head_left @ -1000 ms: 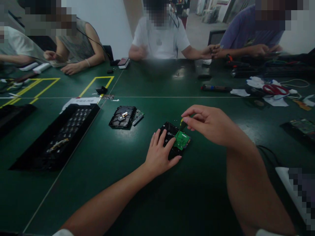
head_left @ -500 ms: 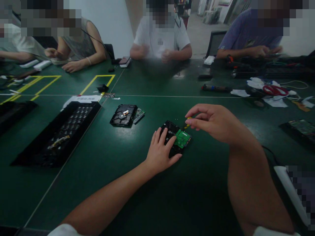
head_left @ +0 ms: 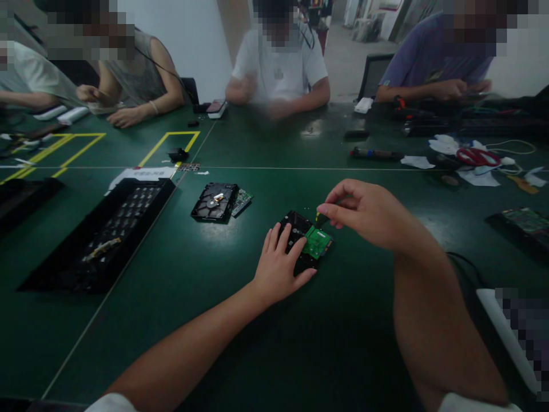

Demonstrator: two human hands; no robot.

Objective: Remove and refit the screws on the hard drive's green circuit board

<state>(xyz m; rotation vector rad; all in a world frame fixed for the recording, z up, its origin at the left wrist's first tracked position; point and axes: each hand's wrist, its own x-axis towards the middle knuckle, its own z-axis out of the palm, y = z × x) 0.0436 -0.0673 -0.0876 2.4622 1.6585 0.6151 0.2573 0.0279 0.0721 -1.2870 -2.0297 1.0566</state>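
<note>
A black hard drive [head_left: 295, 220] with a green circuit board [head_left: 316, 242] on its upper face lies tilted on the table. Across it rests my left hand [head_left: 281, 260], open, with the fingers spread over its near left part. My right hand [head_left: 358, 212] pinches a small yellow and black screwdriver [head_left: 318, 217] at the board's far edge; most of the tool is hidden by the fingers, and its tip is too small to make out. Tiny bits [head_left: 306, 208] lie just beyond the drive.
Left of the drive are another hard drive [head_left: 214, 201], a loose circuit board [head_left: 242, 202] and a long black tray [head_left: 55, 269]. At right lie a pen-like tool [head_left: 377, 154], red cable [head_left: 478, 156] and another board-bearing device [head_left: 525, 226]. Several people sit across the table.
My right hand has moved slightly left, bringing the screwdriver from beside the drive to the board's far edge. My left hand stays on the drive.
</note>
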